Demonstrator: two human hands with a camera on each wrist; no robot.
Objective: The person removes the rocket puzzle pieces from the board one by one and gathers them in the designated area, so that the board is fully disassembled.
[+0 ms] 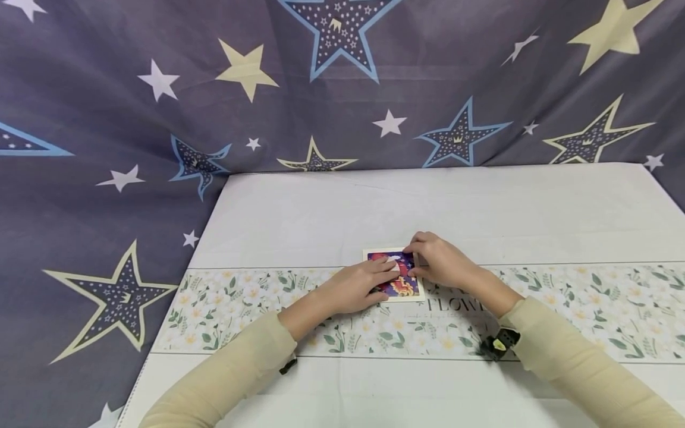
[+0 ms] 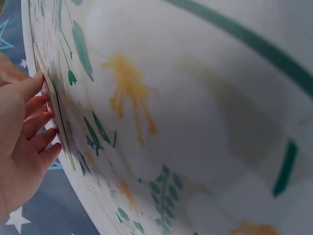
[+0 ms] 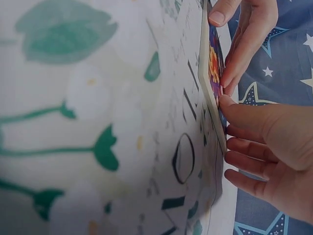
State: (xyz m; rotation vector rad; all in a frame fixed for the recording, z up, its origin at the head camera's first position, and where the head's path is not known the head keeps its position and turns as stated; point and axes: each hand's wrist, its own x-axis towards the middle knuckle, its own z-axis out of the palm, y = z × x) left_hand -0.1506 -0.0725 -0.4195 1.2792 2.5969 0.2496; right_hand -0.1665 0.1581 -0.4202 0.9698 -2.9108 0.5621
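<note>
Touching one bordered picture (image 1: 404, 288): left hand (image 1: 357, 286) and right hand (image 1: 442, 261) (two in all), each grip loose and unclenched.

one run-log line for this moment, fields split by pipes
left hand: fingers across picture card | right hand: touching card's right side | card: picture side up, over tablecloth
</note>
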